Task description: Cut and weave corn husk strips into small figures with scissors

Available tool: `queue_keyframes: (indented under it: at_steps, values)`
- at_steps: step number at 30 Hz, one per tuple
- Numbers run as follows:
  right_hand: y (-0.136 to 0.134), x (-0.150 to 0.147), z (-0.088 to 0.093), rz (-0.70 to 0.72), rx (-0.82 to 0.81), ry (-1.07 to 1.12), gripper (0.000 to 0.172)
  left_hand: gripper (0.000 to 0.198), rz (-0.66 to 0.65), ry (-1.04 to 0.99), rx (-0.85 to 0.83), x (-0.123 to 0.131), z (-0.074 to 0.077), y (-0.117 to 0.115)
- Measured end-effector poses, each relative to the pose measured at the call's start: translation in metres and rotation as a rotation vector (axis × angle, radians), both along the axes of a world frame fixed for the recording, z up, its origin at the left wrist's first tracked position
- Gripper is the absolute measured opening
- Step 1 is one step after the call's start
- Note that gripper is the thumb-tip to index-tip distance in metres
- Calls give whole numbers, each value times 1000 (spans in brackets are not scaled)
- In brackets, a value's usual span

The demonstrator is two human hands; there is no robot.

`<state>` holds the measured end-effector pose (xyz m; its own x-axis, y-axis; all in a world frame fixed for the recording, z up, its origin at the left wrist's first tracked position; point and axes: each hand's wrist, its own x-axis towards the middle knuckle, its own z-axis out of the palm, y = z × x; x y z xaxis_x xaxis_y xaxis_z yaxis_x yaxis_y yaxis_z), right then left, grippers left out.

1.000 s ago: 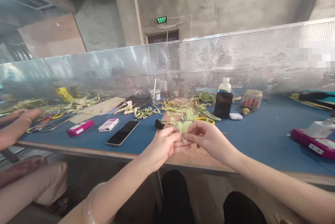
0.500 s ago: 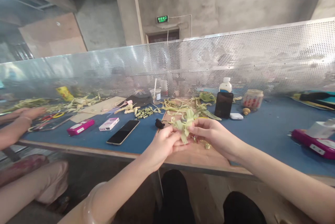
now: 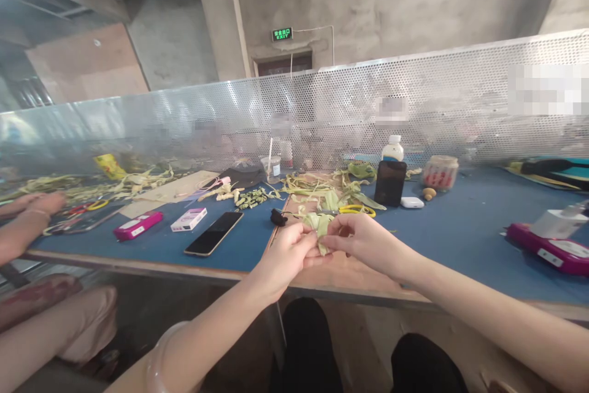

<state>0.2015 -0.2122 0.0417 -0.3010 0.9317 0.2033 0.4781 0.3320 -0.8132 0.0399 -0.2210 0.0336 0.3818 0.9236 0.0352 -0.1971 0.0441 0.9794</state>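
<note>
Pale green leaf strips (image 3: 317,223), like corn husk, are folded together between my two hands above the brown board (image 3: 363,270). My left hand (image 3: 294,249) is closed on their lower left side, thumb on top and fingers underneath. From the right, my right hand (image 3: 356,233) pinches the strips between thumb and fingertips. The fingers partly hide how the strips are folded. Just behind my right hand lie yellow-handled scissors (image 3: 361,209). A small black object (image 3: 278,217) sits left of the strips.
A phone (image 3: 214,233), a small box (image 3: 188,219) and a magenta device (image 3: 138,225) lie left. Behind are loose leaf strips (image 3: 308,184). An upright phone (image 3: 390,183), earphone case (image 3: 412,202) and jar (image 3: 440,172) stand right. Another person's hands (image 3: 43,203) are far left.
My right hand has lowered and moved slightly left, closer to my left hand. The strips' upright loose ends are now lower, and the yellow scissor handles show more.
</note>
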Motion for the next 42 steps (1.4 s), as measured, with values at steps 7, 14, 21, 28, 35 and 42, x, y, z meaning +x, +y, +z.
queue_keyframes:
  at_steps: [7,14,21,28,35,42]
  values:
    - [0,-1,1,-5,18,-38,20,13,-14,-9,5,0,-2,0]
    - [-4,-6,0,-80,60,-100,14,8,-13,-17,-12,1,-3,1]
    - [-4,-14,-7,-209,134,-101,7,10,76,-58,-45,5,-8,4]
    - [0,-14,-14,-188,89,-72,6,9,105,-34,-15,8,-24,9]
    - [3,-14,-18,-189,73,-45,11,9,106,-37,-12,9,-28,12]
    - [1,-16,-20,-196,162,-43,11,16,138,-22,-15,9,-25,7]
